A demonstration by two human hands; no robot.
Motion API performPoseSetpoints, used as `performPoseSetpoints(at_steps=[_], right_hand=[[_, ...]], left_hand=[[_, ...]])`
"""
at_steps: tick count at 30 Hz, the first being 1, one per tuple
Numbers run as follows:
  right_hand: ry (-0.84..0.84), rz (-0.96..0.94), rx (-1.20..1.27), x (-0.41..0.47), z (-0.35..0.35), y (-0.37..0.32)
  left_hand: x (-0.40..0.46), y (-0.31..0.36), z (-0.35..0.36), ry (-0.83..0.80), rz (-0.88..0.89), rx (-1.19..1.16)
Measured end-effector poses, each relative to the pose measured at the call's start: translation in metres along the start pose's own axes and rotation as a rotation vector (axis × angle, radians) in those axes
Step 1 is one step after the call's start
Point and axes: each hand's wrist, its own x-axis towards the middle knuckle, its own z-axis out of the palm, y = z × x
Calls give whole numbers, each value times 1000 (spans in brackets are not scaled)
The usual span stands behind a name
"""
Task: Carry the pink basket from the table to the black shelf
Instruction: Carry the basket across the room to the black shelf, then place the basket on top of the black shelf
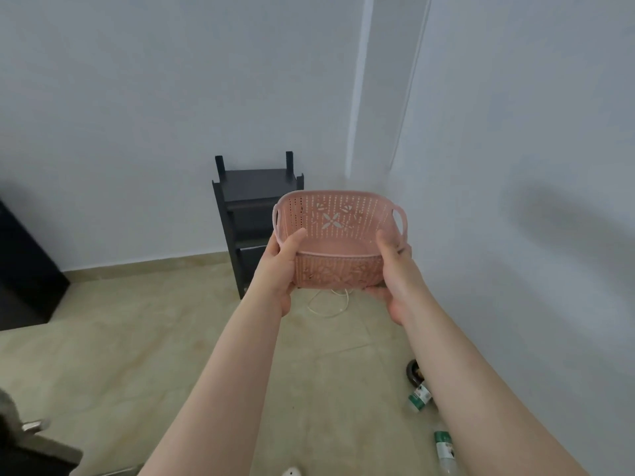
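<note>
1. Nearest: two bare forearms reach fwd from the bottom edge, over a beige tiled floor (137, 355).
2. Near right on the floor: two small bottles w/ green labels (420, 396), lying by the white wall (532, 132).
3. Left hand (275, 269) clamped on the left end of the pink basket (338, 235), thumb over the rim, inside.
4. Right hand (395, 269) clamped on the right end, thumb in too, fingers under the base.
5. Basket's up in the air, roughly level, empty, side handles sticking out.
6. Under it, a white cable (330, 304) coiled on the floor.
7. Farther back: black shelf (247, 207) vs. the far wall, just behind-left of the basket, partly hidden by it.
</note>
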Motion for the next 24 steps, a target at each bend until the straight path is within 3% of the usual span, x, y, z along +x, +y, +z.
performPoseSetpoints(at_steps=[9,24], right_hand=[[8,23,-39,108,84,-36],[-116,55,-54,256,175,-58]], left_hand=[[127,59,-16,4,-6,-16],[283,99,-38,110,11,-31]])
